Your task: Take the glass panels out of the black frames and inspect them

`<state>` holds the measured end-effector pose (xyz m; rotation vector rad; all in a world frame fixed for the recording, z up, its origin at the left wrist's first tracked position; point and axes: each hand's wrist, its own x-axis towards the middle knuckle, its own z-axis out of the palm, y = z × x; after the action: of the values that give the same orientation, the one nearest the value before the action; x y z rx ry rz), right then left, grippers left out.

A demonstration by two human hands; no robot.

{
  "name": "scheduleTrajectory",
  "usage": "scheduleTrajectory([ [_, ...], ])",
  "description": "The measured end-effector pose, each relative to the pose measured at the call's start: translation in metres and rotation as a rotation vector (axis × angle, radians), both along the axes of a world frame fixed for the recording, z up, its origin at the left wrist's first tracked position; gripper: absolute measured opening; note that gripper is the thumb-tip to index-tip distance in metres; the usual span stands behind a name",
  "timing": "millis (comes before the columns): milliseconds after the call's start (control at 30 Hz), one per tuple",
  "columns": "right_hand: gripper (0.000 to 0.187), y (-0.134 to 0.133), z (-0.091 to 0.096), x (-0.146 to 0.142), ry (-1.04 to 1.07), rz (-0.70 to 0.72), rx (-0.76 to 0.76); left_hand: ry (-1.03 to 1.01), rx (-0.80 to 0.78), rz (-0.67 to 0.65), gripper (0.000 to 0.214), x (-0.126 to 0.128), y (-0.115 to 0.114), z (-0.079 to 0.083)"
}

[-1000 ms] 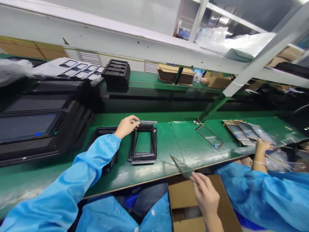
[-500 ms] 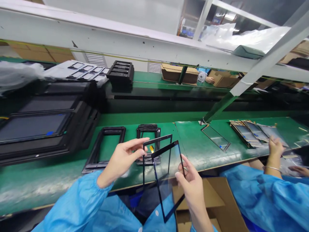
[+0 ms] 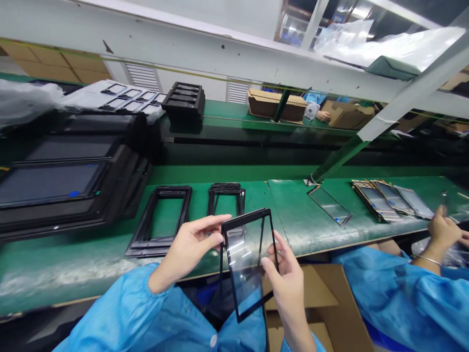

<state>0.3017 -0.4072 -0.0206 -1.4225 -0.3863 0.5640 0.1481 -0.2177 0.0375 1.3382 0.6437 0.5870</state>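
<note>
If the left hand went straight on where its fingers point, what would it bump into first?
Past the black frame that the left hand grips, probably the glass panel held in the right hand; its dark-edged top lies just ahead, though depth is unclear.

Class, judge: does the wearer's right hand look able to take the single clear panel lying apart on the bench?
Probably not now: the right hand has its grip on a black-bordered panel, though nothing seems to block the way to the lone panel.
</note>
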Motion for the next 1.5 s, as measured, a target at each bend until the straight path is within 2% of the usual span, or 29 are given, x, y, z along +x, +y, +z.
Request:
scheduleTrajectory([
  [200,0.066,0.001,0.0,-0.008,0.024,-0.007,-0.03,-0.046,-0.104,-0.002,0.05,0.002,-0.002,-0.012],
  [333,0.067,0.0,-0.002,-0.009,0.028,-0.002,-0.043,-0.08,-0.08,0.024,0.047,0.0,-0.001,-0.016],
  [400,0.066,-0.003,-0.003,-0.009,0.021,-0.002,-0.054,-0.097,0.017,0.067,0.039,-0.001,-0.001,-0.014],
  [500,0.066,-0.007,-0.003,-0.009,0.016,0.002,-0.067,-0.072,0.271,0.089,0.022,-0.002,-0.001,-0.005],
  [633,0.07,-0.007,-0.003,-0.015,0.027,0.016,-0.047,-0.018,0.581,0.217,0.026,-0.002,-0.004,0.002],
  [733,0.071,-0.005,-0.003,-0.023,0.026,-0.014,-0.039,-0.019,0.665,0.275,0.023,0.0,-0.006,0.0],
  [900,0.074,-0.002,-0.012,-0.033,0.017,-0.097,-0.037,-0.036,0.61,0.277,0.019,0.003,-0.01,-0.007],
  [967,0.073,-0.004,-0.015,-0.032,0.011,-0.096,-0.04,-0.048,0.553,0.235,0.02,0.002,-0.01,-0.007],
  [1100,0.068,-0.011,-0.022,-0.026,-0.025,-0.106,-0.041,-0.062,0.293,0.098,0.018,-0.002,-0.008,-0.006],
  [1267,0.074,-0.018,-0.027,-0.021,-0.022,-0.069,-0.047,-0.091,0.031,0.162,0.046,-0.005,-0.003,-0.003],
  [1500,0.069,-0.013,-0.028,-0.023,0.011,-0.089,-0.003,-0.096,0.013,0.133,0.037,-0.006,-0.006,0.0],
])
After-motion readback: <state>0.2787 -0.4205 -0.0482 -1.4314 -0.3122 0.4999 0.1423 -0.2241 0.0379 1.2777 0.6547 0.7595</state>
